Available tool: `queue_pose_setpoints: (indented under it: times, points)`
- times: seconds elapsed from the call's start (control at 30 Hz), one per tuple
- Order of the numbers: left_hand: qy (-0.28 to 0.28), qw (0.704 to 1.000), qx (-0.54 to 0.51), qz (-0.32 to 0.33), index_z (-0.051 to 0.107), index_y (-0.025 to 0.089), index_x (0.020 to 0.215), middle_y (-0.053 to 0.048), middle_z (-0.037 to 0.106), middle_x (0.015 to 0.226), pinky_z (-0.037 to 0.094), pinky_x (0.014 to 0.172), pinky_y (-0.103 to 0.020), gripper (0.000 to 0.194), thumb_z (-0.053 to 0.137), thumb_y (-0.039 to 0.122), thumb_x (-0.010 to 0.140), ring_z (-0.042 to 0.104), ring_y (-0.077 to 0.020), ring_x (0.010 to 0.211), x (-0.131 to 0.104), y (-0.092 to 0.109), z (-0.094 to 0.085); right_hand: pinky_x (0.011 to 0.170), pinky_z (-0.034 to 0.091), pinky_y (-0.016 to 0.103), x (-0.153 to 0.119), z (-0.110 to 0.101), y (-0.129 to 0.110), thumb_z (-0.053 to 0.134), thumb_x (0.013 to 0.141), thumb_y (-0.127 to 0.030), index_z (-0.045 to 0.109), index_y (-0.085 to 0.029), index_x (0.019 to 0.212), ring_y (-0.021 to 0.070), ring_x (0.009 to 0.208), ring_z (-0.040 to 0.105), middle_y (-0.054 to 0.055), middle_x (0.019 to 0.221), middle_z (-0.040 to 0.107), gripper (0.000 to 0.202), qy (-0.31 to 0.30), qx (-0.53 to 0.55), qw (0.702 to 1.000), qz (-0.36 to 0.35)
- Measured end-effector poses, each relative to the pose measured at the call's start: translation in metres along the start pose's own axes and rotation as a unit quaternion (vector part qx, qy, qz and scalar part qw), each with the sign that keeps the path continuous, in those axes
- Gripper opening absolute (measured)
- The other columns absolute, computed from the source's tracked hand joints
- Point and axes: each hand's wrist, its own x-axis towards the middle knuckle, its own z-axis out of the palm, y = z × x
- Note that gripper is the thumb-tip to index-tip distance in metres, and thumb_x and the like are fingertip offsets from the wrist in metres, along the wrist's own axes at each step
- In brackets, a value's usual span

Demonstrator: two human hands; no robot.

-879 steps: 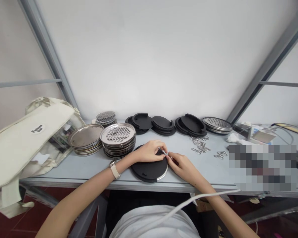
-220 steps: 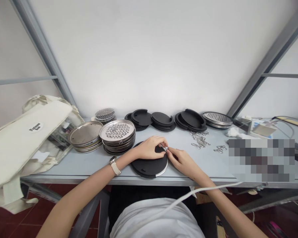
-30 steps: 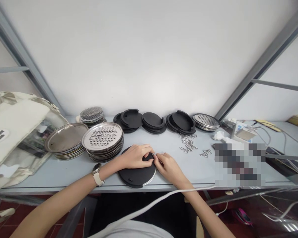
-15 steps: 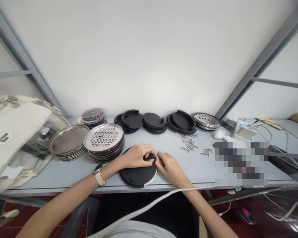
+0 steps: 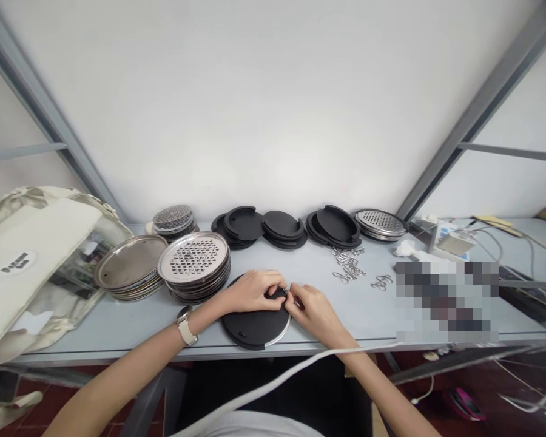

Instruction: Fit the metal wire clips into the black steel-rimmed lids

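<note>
A round black disc [image 5: 255, 329] with a silvery rim at its lower right lies flat near the table's front edge. My left hand [image 5: 257, 291] rests over its far part, thumb and fingers closed at the disc's upper right edge. At that same edge, my right hand [image 5: 313, 308] pinches a small metal wire clip, mostly hidden by the fingertips. Both hands' fingertips nearly meet there. Several similar bent wire clips [image 5: 349, 264] lie loose beyond my right hand, with a smaller group [image 5: 381, 281] to the right of them.
To the left stand a stack of grater plates [image 5: 193, 258] and a stack of plain metal discs [image 5: 130, 261]. Black round covers [image 5: 283, 226] line the wall. A cloth bag [image 5: 40, 255] sits far left. A white cable [image 5: 295, 368] crosses before me.
The view has shifted slightly. Both hands stay at the disc's upper right edge, with only small finger movements around the clip.
</note>
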Motion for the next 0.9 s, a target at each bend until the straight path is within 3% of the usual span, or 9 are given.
queue_pose_setpoints:
  times: [0.47, 0.67, 0.8, 0.9]
  points:
    - [-0.004, 1.000, 0.008, 0.009, 0.059, 0.019, 0.089, 0.003, 0.052, 0.074, 0.036, 0.065, -0.021, 0.011, 0.049, 0.021, 0.085, 0.049, -0.0097, 0.067, -0.0004, -0.0022, -0.0010, 0.055, 0.033, 0.025, -0.0024, 0.0000, -0.0003, 0.042, 0.088, -0.020, 0.044, -0.022, 0.065, 0.0148, 0.053, 0.047, -0.003, 0.054, 0.047, 0.022, 0.054, -0.005, 0.998, -0.016]
    - [0.042, 0.999, 0.023, -0.021, 0.051, 0.021, 0.101, 0.001, 0.055, 0.089, 0.040, 0.068, -0.024, 0.021, 0.054, 0.024, 0.080, 0.054, -0.0134, 0.077, -0.0002, 0.0013, -0.0008, 0.052, 0.034, 0.023, -0.0017, -0.0038, 0.0016, 0.036, 0.094, -0.024, 0.043, -0.022, 0.074, 0.0141, 0.053, 0.047, -0.003, 0.059, 0.047, 0.021, 0.042, 0.073, 0.996, 0.035]
    - [0.038, 0.999, -0.005, -0.017, 0.049, 0.022, 0.102, 0.002, 0.057, 0.087, 0.042, 0.071, -0.024, 0.025, 0.056, 0.022, 0.078, 0.055, -0.0134, 0.079, -0.0009, 0.0033, -0.0001, 0.056, 0.035, 0.024, -0.0012, -0.0042, 0.0013, 0.036, 0.095, -0.024, 0.043, -0.022, 0.075, 0.0160, 0.059, 0.049, -0.002, 0.060, 0.047, 0.021, 0.040, 0.064, 0.997, 0.034]
    - [0.033, 0.999, -0.026, -0.024, 0.044, 0.023, 0.110, 0.003, 0.059, 0.088, 0.042, 0.069, -0.024, 0.038, 0.059, 0.022, 0.075, 0.056, -0.0132, 0.076, -0.0019, 0.0050, 0.0016, 0.056, 0.034, 0.024, -0.0009, -0.0034, 0.0003, 0.035, 0.095, -0.022, 0.045, -0.021, 0.078, 0.0156, 0.059, 0.050, -0.001, 0.062, 0.050, 0.020, 0.011, 0.056, 0.998, 0.014]
